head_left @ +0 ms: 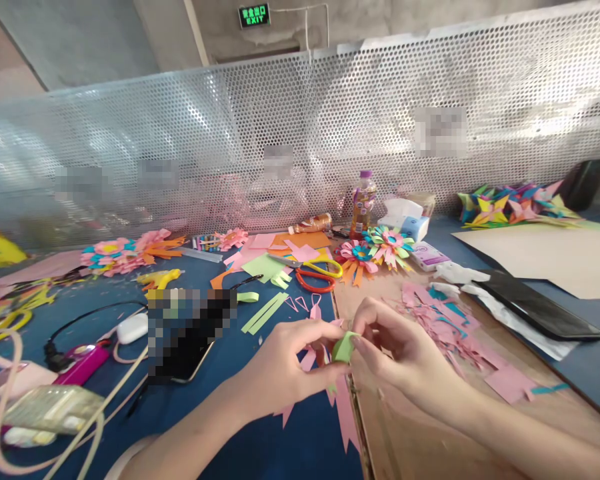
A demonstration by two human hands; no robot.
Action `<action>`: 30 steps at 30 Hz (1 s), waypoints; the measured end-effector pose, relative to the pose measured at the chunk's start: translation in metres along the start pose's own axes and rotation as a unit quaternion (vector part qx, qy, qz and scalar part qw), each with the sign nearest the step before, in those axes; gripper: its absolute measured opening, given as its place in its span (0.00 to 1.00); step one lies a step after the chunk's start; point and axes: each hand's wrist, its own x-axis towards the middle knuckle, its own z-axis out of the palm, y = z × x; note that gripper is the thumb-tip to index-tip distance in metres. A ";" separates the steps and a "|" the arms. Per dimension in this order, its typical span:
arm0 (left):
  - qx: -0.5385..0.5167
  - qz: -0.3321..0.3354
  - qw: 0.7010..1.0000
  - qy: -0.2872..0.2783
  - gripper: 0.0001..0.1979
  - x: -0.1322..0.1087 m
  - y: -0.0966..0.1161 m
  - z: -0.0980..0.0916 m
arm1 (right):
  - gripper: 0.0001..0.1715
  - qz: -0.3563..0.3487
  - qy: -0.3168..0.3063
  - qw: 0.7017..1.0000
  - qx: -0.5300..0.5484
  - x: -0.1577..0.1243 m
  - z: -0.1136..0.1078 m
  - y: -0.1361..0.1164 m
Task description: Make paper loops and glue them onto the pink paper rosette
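Note:
A small folded piece of light green paper (344, 348) is pinched between both hands at the middle of the view. My left hand (297, 357) grips its left side with thumb and fingers. At its upper right edge, the closed thumb and fingertips of my right hand (397, 337) press on it. Pink paper strips with notched ends (346, 417) hang below and behind my left hand; whether they are joined to the green piece I cannot tell. Beyond my left hand lie green paper strips (266, 313) and pink folded paper loops (296, 304).
Scissors with red and yellow handles (320, 275) lie on coloured paper ahead. Paper flowers (387, 245), a drink bottle (364, 203) and a tissue pack (405, 220) stand behind. Pink scraps (450, 327) cover the right side; a phone (195, 347) and cables (100, 427) lie left.

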 end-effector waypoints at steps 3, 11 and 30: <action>-0.003 -0.006 1.000 -0.001 0.10 0.000 0.000 0.000 | 0.08 0.005 -0.001 1.000 -0.001 0.000 0.000 0.000; -0.016 -0.010 1.000 -0.004 0.10 -0.001 0.001 0.000 | 0.07 0.000 0.001 1.000 -0.002 -0.001 0.000 0.000; 0.017 0.030 0.999 0.010 0.10 -0.001 0.000 0.000 | 0.07 -0.154 0.059 0.979 -0.123 -0.004 -0.001 0.002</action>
